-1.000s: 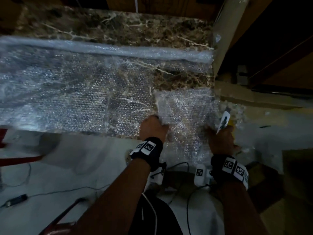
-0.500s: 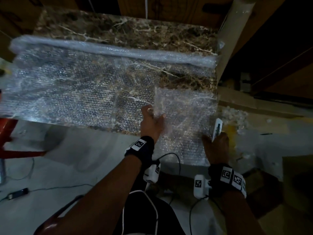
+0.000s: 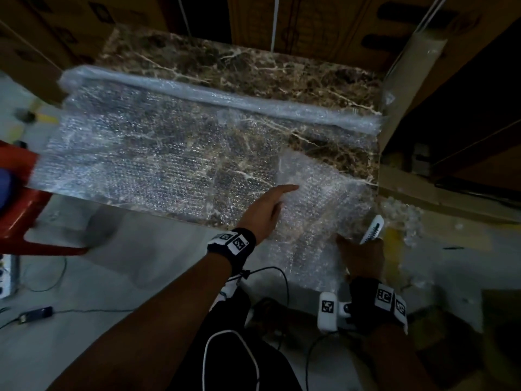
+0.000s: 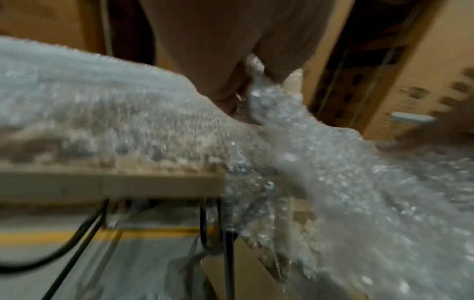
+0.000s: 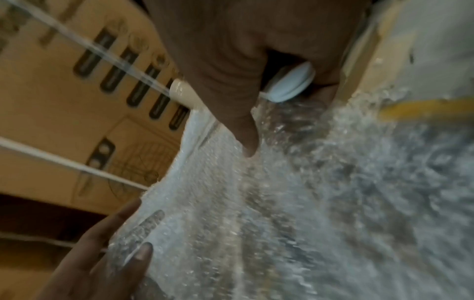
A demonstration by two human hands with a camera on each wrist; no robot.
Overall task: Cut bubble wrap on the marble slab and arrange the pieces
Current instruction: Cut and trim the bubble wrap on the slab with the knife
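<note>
item: cut bubble wrap piece (image 3: 318,210), 4 o'clock corner of marble slab (image 3: 253,66), overhanging. my left hand (image 3: 263,210): fingers straight, pinching its edge. right hand (image 3: 361,255): curled round utility knife (image 3: 372,229). advice: lay flat, blade clear.

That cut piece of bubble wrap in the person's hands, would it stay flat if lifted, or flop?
The cut bubble wrap piece likely flops: its near part already droops off the marble slab. It probably weighs very little, since the left hand lifts its edge with fingertips.

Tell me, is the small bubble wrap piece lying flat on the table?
No. The cut piece lies partly on the marble slab; its near part hangs over the edge, held by both hands.
</note>
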